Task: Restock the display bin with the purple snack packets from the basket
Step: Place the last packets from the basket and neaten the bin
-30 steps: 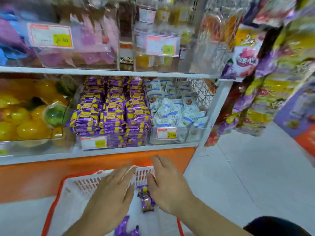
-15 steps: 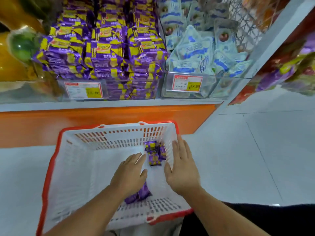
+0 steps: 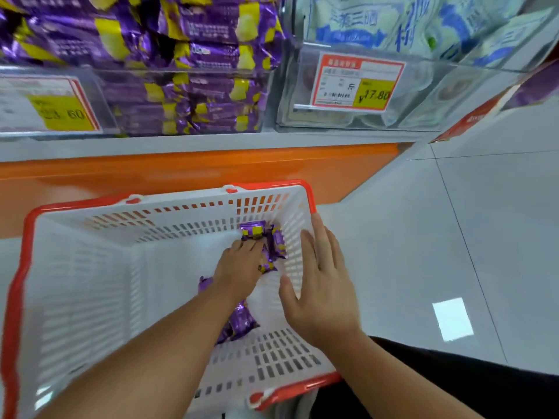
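While the white basket (image 3: 90,282) with the red rim sits on the pale floor (image 3: 453,237) just in front of the orange shelf base (image 3: 181,173), both arms reach down into it. Left hand (image 3: 239,267) is low inside, near the far right corner, palm down, fingertips on the purple snack packets (image 3: 266,240) bunched there; fingers look bent over the top of 1 packet, but whether they actually pinch it cannot be told. Right hand (image 3: 320,282) is flat, fingers straight and together, laid along the inner side of the basket's right wall, holding nothing. More purple packets (image 3: 239,323) lie on the basket bottom nearer the person, partly hidden under the left forearm; count unclear, at least 2.

On the shelf above, the clear display bin (image 3: 187,101) is packed with stacked purple-and-yellow packets, with a yellow price tag (image 3: 57,110) on its front at the left, blurred. Just beside it to the right, a 2nd clear bin (image 3: 423,95) holds white-and-blue packets (image 3: 378,22), with a red-bordered tag (image 3: 358,83) reading 17.80. A bright rectangular reflection (image 3: 452,319) shows on the floor right of the basket. Dark clothing (image 3: 453,385) fills the lower right corner.
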### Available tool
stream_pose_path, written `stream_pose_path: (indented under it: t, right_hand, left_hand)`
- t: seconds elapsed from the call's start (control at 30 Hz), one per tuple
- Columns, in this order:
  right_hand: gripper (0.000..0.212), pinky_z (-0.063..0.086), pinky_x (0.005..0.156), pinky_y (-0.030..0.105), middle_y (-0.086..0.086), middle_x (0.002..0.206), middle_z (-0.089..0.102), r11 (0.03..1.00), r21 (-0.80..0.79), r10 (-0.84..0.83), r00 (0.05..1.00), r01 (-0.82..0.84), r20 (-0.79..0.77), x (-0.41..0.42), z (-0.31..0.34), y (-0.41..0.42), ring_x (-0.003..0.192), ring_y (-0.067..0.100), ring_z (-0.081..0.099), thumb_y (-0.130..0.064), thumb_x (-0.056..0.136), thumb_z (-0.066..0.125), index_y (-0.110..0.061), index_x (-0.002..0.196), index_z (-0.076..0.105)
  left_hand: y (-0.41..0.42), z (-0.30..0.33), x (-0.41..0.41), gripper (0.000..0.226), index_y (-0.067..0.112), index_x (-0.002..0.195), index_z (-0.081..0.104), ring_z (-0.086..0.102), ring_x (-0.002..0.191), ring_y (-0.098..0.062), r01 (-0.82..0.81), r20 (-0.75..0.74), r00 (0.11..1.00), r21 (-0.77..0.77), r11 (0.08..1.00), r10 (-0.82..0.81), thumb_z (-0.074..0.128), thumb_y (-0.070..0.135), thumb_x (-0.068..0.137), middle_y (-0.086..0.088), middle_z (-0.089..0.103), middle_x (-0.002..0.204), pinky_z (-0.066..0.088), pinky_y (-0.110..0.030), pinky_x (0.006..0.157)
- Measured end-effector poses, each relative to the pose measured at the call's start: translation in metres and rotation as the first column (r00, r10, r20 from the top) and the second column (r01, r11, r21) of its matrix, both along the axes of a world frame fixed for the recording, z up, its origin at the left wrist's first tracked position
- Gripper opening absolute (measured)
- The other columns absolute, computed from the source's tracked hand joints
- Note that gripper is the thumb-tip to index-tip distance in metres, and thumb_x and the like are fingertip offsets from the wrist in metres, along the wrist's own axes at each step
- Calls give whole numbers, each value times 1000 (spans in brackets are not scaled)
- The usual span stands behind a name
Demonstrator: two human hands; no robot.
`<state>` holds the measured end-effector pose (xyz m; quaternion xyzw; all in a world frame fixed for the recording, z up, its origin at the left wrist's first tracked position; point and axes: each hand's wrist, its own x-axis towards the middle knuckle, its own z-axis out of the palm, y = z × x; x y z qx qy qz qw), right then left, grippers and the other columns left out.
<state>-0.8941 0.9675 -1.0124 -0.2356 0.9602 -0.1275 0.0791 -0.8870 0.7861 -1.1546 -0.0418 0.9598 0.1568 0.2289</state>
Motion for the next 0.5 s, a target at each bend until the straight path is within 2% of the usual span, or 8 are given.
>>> stream_pose_path:
  t: [0.2,0.3,0.4,0.5]
  right_hand:
    - [77,15,129,37,4,174,-2,1000,-24,10,1000,-10,3,1,1,1,160,26,6,-44,96,52,-4,158,33]
    - [80,15,129,37,1,174,-7,1000,1,2,1000,-2,15,1,0,1,160,25,4,-48,96,49,-5,160,29]
    - [81,16,130,40,2,174,-10,999,36,4,1000,-4,18,2,2,0,160,27,4,-50,95,45,-5,161,28]
    - [78,20,128,43,2,174,-5,999,43,-20,999,18,43,1,12,-2,158,31,11,-48,92,49,-7,156,36]
  left_hand:
    - [-6,6,29,70,23,156,31,46,127,-28,20,41,999,-111,994,-15,64,38,96,-5,49,142,45,-39,100]
    - [-10,18,43,58,25,148,45,48,123,-27,-3,46,999,-127,992,9,62,35,93,-7,53,133,47,-38,96]
    - [-16,44,53,60,25,145,49,49,121,-27,-80,23,996,-96,992,82,64,37,89,-7,54,128,49,-37,92]
    - [-26,88,56,64,30,144,49,50,119,-23,-229,-36,973,-14,973,229,65,49,85,-2,55,120,53,-37,89]
